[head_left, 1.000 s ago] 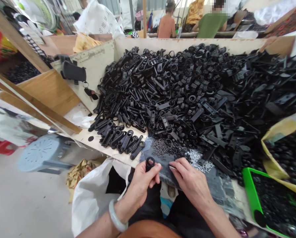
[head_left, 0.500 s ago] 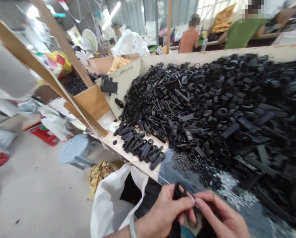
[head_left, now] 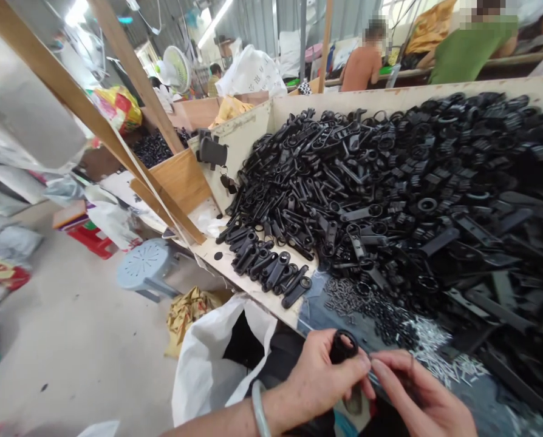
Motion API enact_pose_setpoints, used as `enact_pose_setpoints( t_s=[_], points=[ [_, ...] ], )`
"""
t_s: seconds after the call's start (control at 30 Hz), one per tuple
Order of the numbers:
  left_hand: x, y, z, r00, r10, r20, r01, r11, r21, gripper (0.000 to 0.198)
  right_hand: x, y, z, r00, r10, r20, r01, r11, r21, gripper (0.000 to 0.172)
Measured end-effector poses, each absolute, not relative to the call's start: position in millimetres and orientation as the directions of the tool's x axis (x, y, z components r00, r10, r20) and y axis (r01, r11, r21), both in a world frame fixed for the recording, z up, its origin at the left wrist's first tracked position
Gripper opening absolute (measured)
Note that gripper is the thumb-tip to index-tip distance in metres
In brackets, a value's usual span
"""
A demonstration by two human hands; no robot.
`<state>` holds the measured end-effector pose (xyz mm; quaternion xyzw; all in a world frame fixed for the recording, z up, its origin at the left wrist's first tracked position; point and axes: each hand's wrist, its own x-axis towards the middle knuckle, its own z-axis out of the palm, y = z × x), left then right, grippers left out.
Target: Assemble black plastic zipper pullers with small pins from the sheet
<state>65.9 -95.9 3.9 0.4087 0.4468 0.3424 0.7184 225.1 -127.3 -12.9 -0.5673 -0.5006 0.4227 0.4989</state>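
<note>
A black plastic part with a ringed end (head_left: 344, 347) sticks up out of my left hand (head_left: 324, 379), whose fingers are wrapped round it. Just right of my left thumb, the thumb and forefinger of my right hand (head_left: 424, 391) are pinched together; whatever lies between them is too small to make out. Both hands are close together at the bench's front edge. Beyond them lie small dark metal pieces (head_left: 344, 297) and a scatter of silvery pins (head_left: 430, 346). A row of black ring-ended handles (head_left: 274, 270) rests on the bench to the left.
A large heap of black plastic parts (head_left: 358, 164) fills the bench behind a low board (head_left: 399, 100). An opened white sack (head_left: 194, 364) stands below the front edge. Left are a blue stool (head_left: 144, 264) and a slanting wooden post (head_left: 93, 121). Several people sit farther back.
The whole scene has shifted slightly right as the camera turned. My hands keep nearly the same hold, close together, with the black part still in my left hand.
</note>
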Motion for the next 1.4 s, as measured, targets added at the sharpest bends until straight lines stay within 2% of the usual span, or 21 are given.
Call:
enact_pose_setpoints(
  t_s=[0.13, 0.23, 0.3, 0.37, 0.47, 0.53, 0.67, 0.83, 0.93, 1.0, 1.07, 1.13, 1.27, 1.4],
  points=[
    [65.2, -89.7, -0.4, 0.324, 0.915, -0.241, 0.071, 0.230, 0.971, 0.019, 232.4, -123.0, -18.8, 0.115, 0.993, -0.023, 0.138, -0.039, -0.990, 0.032],
    [63.5, -85.0, -1.5, 0.318, 0.932, -0.173, 0.181, 0.119, 0.976, 0.020, 237.0, -120.2, -23.1, 0.096, 0.993, -0.064, 0.150, -0.078, -0.986, 0.035],
    [63.6, -83.0, -2.0, 0.317, 0.927, -0.200, 0.152, 0.159, 0.976, 0.018, 236.9, -118.3, -22.1, 0.076, 0.994, -0.077, 0.143, -0.088, -0.986, 0.036],
    [65.4, -81.9, -2.9, 0.326, 0.904, -0.278, 0.042, 0.280, 0.959, 0.017, 235.2, -115.9, -19.6, 0.058, 0.996, -0.072, 0.141, -0.080, -0.987, 0.036],
    [69.6, -81.0, -5.1, 0.369, 0.851, -0.374, -0.163, 0.455, 0.875, 0.025, 232.4, -111.2, -18.9, 0.054, 0.995, -0.079, 0.138, -0.086, -0.987, 0.035],
    [71.5, -80.0, -6.7, 0.367, 0.845, -0.388, -0.241, 0.489, 0.838, 0.030, 231.8, -107.8, -21.5, 0.059, 0.991, -0.121, 0.109, -0.126, -0.986, 0.036],
    [70.2, -75.1, -10.1, 0.347, 0.867, -0.357, -0.190, 0.438, 0.879, 0.035, 235.4, -101.5, -25.8, 0.042, 0.982, -0.185, 0.036, -0.186, -0.982, 0.041],
    [66.2, -67.9, -14.5, 0.376, 0.862, -0.341, -0.113, 0.408, 0.906, 0.036, 239.5, -95.5, -22.6, 0.015, 0.984, -0.178, 0.088, -0.178, -0.980, 0.041],
    [63.9, -64.8, -14.1, 0.382, 0.867, -0.320, -0.026, 0.357, 0.934, 0.034, 234.4, -95.1, -22.3, 0.061, 0.958, -0.281, -0.076, -0.276, -0.958, 0.042],
    [61.0, -63.1, -12.6, 0.401, 0.879, -0.257, 0.070, 0.250, 0.966, 0.030, 230.1, -96.5, -22.2, 0.063, 0.930, -0.362, -0.213, -0.342, -0.915, 0.044],
    [57.6, -61.9, -11.0, 0.430, 0.881, -0.200, 0.137, 0.155, 0.978, 0.028, 228.0, -98.7, -20.7, 0.043, 0.914, -0.403, -0.275, -0.377, -0.884, 0.045],
    [55.0, -62.2, -9.7, 0.446, 0.868, -0.217, 0.113, 0.186, 0.976, 0.029, 229.1, -101.5, -17.7, 0.008, 0.926, -0.376, -0.226, -0.365, -0.903, 0.043],
    [56.5, -67.7, -8.4, 0.445, 0.829, -0.339, -0.063, 0.407, 0.911, 0.037, 234.7, -107.4, -12.8, -0.029, 0.971, -0.239, 0.012, -0.239, -0.971, 0.036],
    [61.7, -73.8, -9.6, 0.388, 0.842, -0.375, -0.158, 0.461, 0.873, 0.043, 233.8, -110.6, -17.1, -0.003, 0.979, -0.204, 0.070, -0.204, -0.977, 0.038]
  ],
)
